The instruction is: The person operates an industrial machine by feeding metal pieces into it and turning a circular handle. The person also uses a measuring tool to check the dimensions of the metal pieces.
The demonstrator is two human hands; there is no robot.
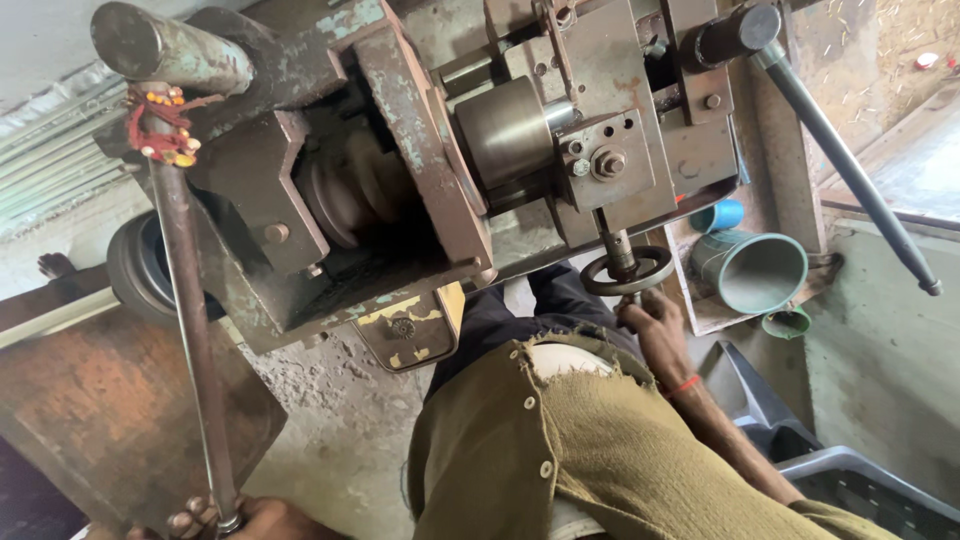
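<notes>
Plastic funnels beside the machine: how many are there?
3: a blue funnel, a big grey-green funnel below it, a small green funnel lowest. Others may be hidden behind.

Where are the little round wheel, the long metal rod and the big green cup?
Little handwheel [628, 271], head view, on its rim.
Long metal rod [190, 300], head view, mid-shaft.
Green cup [752, 270], head view, on its inside wall.

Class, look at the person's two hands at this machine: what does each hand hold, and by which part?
The left hand grips the long metal lever at its lower end. The right hand holds the small handwheel by its handle.
</notes>
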